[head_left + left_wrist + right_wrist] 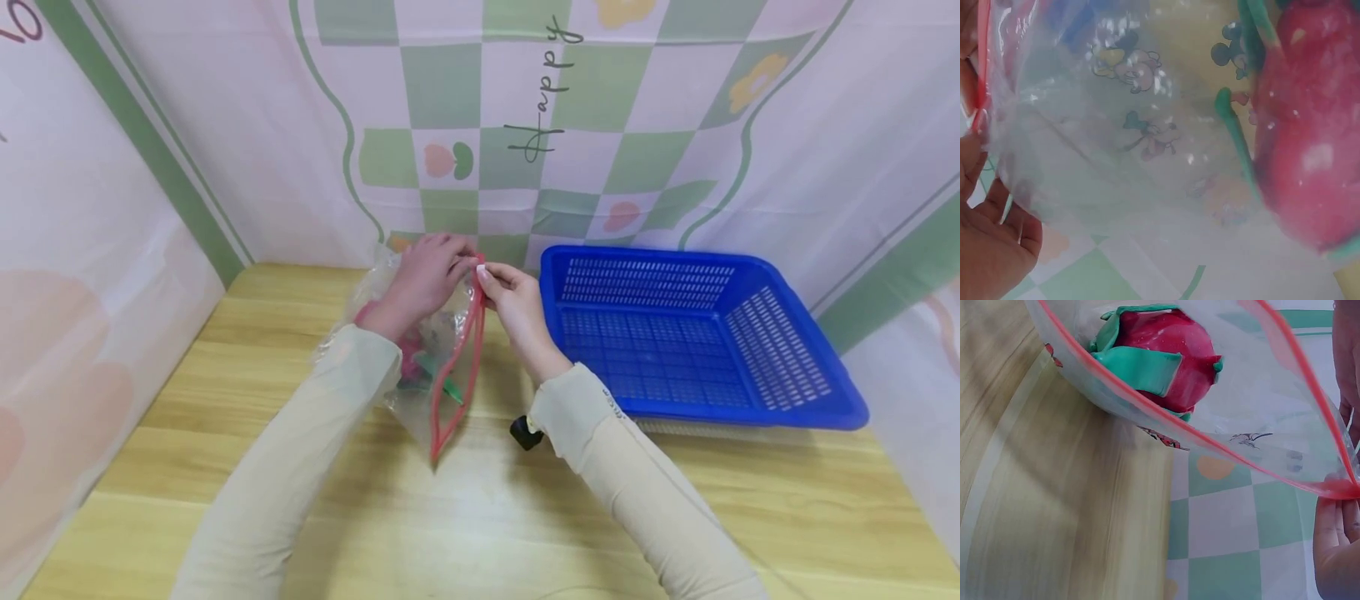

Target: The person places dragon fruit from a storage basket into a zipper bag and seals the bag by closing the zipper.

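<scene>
A clear plastic zip bag (431,425) with a red zip edge (1116,381) and cartoon prints lies on its side on the table, its mouth gaping towards the right. Inside is a red dragon fruit (1194,337) with green scales, showing through the film in the left wrist view too. My left hand (427,279) reaches over the bag and pinches it near the far end of the zip edge. Right beside it, my right hand (517,312) grips that same corner between thumb and fingers. The two hands nearly meet there.
To the right stands a blue plastic basket (705,417) with slotted walls, close to my right forearm. A wooden table (420,533) lies under everything. Patterned cloth (510,108) hangs behind and at both sides. A small black device (525,433) sits by my right cuff.
</scene>
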### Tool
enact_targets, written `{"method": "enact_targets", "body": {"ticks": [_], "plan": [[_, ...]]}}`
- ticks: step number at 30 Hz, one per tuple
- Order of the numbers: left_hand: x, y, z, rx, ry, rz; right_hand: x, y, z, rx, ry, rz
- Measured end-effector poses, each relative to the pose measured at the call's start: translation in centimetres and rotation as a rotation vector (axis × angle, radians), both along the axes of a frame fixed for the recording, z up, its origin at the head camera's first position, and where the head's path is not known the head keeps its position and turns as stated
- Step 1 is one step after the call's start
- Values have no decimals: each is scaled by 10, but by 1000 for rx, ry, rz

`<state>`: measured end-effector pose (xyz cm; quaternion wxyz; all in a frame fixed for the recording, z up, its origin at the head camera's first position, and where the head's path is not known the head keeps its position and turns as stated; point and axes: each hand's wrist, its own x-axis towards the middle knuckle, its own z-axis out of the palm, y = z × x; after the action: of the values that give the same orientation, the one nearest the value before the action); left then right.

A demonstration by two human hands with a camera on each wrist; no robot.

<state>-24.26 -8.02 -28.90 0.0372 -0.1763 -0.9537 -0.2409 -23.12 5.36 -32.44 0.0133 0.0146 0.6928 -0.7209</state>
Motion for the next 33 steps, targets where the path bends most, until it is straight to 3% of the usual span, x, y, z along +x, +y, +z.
{"method": "enact_targets", "body": {"ticks": [9,18,26,30,33], "plan": [[-4,-1,-6,67,-12,4,0,-2,-1,91,50,-27],[-5,2,-8,53,32,87,3,-4,-7,322,123,15],[-14,-13,-8,148,53,226,23,-8,-27,380,50,131],[-16,-17,-9,190,42,248,32,-6,-35,391,30,142],[-16,-19,-11,256,20,228,35,-4,-39,379,35,139]]}}
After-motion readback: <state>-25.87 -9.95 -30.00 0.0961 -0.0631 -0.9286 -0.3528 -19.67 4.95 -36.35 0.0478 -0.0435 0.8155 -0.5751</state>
